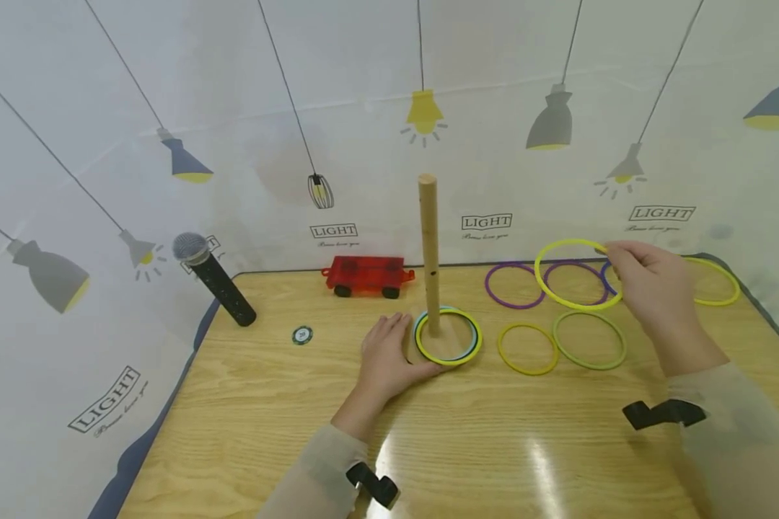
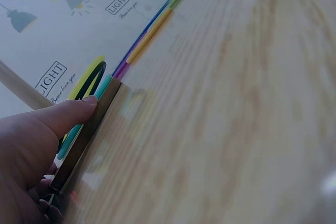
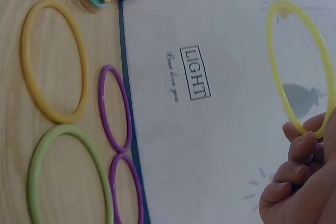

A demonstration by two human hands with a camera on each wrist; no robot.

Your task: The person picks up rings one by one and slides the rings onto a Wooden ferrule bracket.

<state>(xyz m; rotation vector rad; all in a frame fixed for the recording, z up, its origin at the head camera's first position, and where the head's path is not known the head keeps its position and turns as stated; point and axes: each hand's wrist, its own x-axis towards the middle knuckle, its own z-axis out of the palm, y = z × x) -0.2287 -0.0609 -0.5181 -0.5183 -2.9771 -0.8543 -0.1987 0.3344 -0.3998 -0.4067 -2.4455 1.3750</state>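
Observation:
A wooden peg rises upright from a round base, with yellow, black and light blue rings lying around it. My left hand holds that base by its edge, thumb along the near side and fingers on the left. Up in the air at the right, my right hand pinches a yellow ring between thumb and fingers. That ring is tilted and apart from the peg. Purple rings lie on the table behind it; a blue ring is partly hidden by the hand.
An orange-yellow ring and a green ring lie right of the peg, another yellow-green ring at far right. A red toy wagon, a poker chip and a microphone are to the left. Patterned cloth hangs behind.

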